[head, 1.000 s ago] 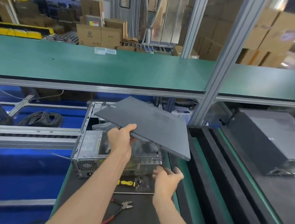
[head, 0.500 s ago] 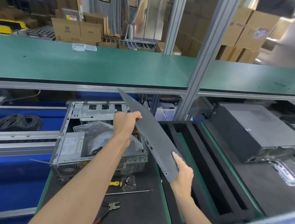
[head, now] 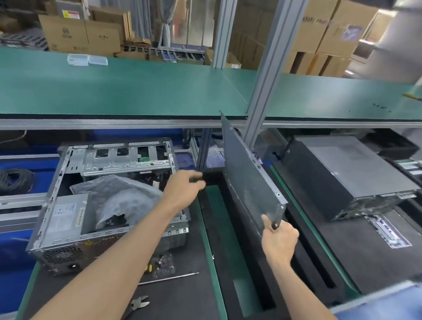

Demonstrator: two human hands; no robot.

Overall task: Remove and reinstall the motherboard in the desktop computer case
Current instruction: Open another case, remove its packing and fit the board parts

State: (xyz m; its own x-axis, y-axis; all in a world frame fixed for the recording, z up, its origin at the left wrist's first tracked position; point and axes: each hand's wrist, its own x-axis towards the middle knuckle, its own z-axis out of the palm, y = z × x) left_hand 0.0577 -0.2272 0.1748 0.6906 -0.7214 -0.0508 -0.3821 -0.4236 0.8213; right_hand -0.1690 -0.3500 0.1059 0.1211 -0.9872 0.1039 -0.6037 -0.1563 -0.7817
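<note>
The open desktop case [head: 55,226] lies on its side on the black mat, with a grey plastic bag [head: 123,198] inside over its contents. The dark side panel [head: 243,180] stands on edge, nearly upright, over the black foam tray [head: 264,308] to the right of the case. My right hand [head: 280,241] grips the panel's near lower corner. Above the case's right edge my left hand [head: 186,188] hovers with fingers loosely curled, apart from the panel and holding nothing. No motherboard shows; the bag covers the case's inside.
A second closed computer case [head: 350,176] lies at the right. On the mat near the case are a screwdriver [head: 170,278], cutters [head: 138,304] and a small bag of screws [head: 164,262]. A green shelf [head: 134,90] and an aluminium post [head: 272,71] stand above.
The side panel has swung from flat over the case to standing on edge at the right. My left hand let go of it; my right hand now carries it alone.
</note>
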